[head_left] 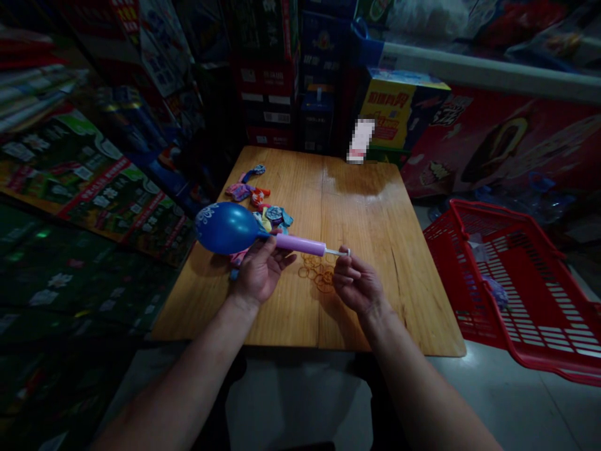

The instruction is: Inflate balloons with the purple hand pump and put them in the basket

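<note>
The left hand (260,270) is closed around the purple hand pump (300,244), just behind the blue balloon (226,228), and this seems to keep the balloon's neck on the nozzle. The balloon is round and filled with air, with a white pattern. The fingertips of the right hand (357,282) are at the thin white pump rod (337,252), but I cannot tell if they pinch it. All this is above the wooden table (375,294), with loose rubber bands (317,272) under the hands and flat balloons (248,191) on the far side.
</note>
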`<act>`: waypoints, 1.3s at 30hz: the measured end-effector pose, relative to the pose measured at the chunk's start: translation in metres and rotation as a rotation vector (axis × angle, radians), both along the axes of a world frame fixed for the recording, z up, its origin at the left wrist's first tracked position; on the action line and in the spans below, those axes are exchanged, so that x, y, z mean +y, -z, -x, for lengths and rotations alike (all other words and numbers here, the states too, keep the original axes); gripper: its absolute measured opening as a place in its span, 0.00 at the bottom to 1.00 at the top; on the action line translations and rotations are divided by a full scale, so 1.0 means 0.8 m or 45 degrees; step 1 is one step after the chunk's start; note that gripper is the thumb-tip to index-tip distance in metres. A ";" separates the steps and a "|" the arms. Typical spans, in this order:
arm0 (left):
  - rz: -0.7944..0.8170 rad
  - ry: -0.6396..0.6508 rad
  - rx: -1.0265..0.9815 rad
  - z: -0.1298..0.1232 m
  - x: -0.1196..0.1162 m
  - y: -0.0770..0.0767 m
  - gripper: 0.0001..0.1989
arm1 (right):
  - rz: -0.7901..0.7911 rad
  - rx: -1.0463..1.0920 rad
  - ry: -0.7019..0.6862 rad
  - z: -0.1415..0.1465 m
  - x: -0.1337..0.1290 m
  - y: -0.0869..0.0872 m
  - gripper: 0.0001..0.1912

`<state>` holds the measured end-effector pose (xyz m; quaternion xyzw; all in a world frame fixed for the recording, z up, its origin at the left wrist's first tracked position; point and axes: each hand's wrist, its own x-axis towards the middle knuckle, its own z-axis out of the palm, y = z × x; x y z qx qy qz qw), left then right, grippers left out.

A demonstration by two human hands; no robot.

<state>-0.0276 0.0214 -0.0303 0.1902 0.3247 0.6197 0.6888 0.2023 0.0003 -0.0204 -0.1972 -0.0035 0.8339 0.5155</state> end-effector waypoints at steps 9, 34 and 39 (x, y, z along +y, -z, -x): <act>0.049 0.039 -0.028 -0.006 0.003 0.002 0.11 | 0.021 0.004 -0.048 0.003 0.001 -0.005 0.08; -0.027 0.030 0.034 0.004 0.000 0.000 0.15 | -0.032 0.045 -0.051 -0.004 0.004 0.004 0.06; 0.019 0.080 0.004 -0.015 -0.008 0.007 0.15 | 0.023 0.037 -0.086 0.021 0.001 0.007 0.07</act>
